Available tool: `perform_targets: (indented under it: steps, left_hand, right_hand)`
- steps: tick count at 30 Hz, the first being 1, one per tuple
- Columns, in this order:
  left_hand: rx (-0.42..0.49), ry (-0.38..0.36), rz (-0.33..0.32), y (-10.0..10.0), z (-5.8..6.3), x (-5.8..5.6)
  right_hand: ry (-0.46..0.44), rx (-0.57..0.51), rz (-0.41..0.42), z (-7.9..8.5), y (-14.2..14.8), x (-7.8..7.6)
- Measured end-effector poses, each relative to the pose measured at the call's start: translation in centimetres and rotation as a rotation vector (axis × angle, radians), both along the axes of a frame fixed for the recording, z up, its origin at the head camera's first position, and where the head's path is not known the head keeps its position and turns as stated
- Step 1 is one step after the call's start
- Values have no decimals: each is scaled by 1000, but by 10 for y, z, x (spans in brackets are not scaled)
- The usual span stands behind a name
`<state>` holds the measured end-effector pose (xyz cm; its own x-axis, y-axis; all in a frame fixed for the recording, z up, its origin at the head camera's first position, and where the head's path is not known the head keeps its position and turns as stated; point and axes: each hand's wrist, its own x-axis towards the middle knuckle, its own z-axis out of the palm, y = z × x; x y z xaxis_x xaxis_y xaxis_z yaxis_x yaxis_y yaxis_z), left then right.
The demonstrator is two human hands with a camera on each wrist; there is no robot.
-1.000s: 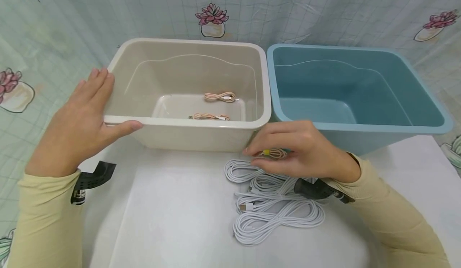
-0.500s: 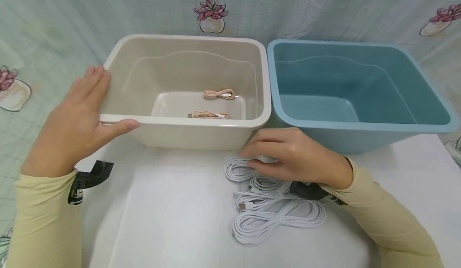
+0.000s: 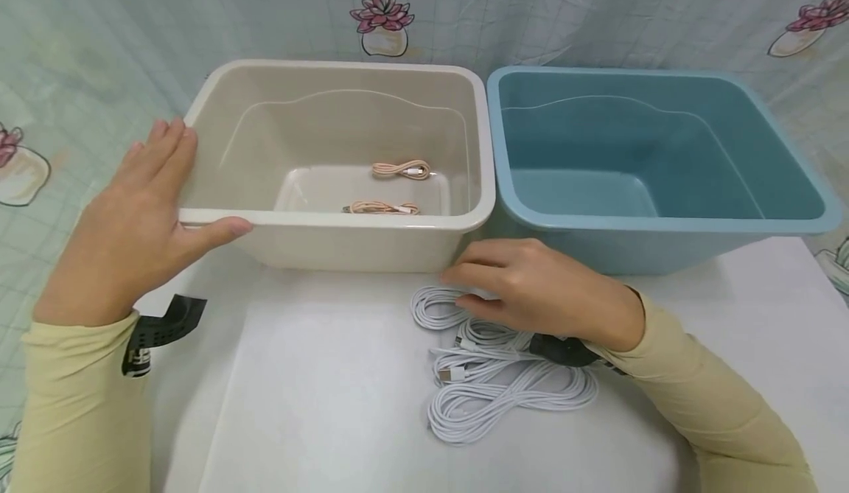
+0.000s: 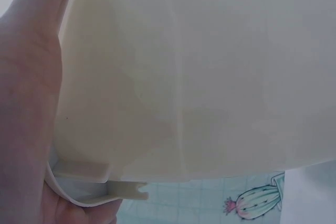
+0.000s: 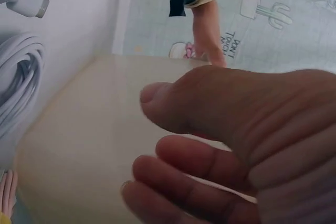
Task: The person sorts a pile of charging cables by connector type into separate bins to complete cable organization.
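My left hand (image 3: 122, 217) rests on the left front corner of a beige plastic bin (image 3: 351, 246), its fingers straight along the side and the thumb lying over the front rim. Two bundled peach-coloured charging cables (image 3: 401, 169) lie on that bin's floor. Beside the bin's right front corner, my right hand (image 3: 540, 287) hovers over white coiled cables (image 3: 511, 397). Its fingers are loosely bent with nothing between them in the right wrist view. There, a pinkish cable bundle with a yellow band (image 5: 6, 195) shows at the lower left edge; the hand hides it in the head view.
A blue bin (image 3: 670, 224) stands close against the beige bin's right side, with nothing visible inside. Both stand on a white table (image 3: 318, 390), before a patterned curtain (image 3: 451, 14). Several white cable coils lie in a pile in front of the bins.
My right hand has moved slightly left and down, covering the yellow-banded cable bundle seen earlier. The left hand stays on the bin's corner. The head view has shifted slightly.
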<state>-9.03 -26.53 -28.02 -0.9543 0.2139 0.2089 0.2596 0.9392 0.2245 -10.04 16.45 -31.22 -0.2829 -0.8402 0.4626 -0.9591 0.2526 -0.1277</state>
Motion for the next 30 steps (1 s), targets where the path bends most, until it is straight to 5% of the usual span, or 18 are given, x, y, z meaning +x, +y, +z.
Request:
perform_targets:
  steps: [6, 21, 30]
  left_hand:
    - [0, -6, -2, 0, 0, 0]
    - [-4, -3, 18, 0, 0, 4]
    - [1, -3, 10, 0, 0, 2]
  right_hand:
    - [27, 123, -75, -5, -3, 1]
    - [259, 278, -171, -23, -10, 0]
    - [227, 369, -247, -34, -9, -4]
